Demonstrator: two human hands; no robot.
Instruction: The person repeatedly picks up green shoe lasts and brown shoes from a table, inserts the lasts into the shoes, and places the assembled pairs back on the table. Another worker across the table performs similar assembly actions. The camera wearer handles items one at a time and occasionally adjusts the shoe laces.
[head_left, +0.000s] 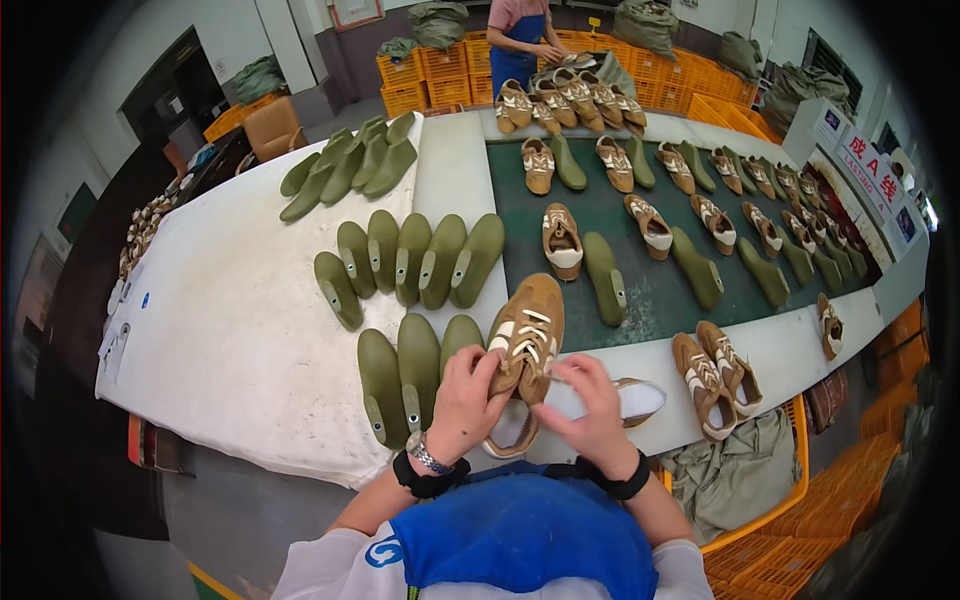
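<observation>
My left hand (468, 400) grips a brown suede sneaker (529, 325) with cream stripes and pale laces, fingers closed at its tongue and collar. The sneaker's toe points away from me, and its white-lined heel opening faces me. On the sneaker's right side is my right hand (588, 408), thumb and forefinger apart, fingertips close to the laces and collar. Whether a lace end touches them is too fine to tell. A flat white piece with a brown end (640, 402) lies just beyond the right hand, partly hidden by it. Green shoe lasts (417, 360) stand left of the sneaker.
More green lasts (433, 262) rest on the white-covered table (230, 330). A dark green conveyor belt (640, 285) carries sneakers and lasts in rows. A sneaker pair (716, 380) sits at right, above an orange crate (797, 450) with grey cloth. A co-worker (520, 45) stands across.
</observation>
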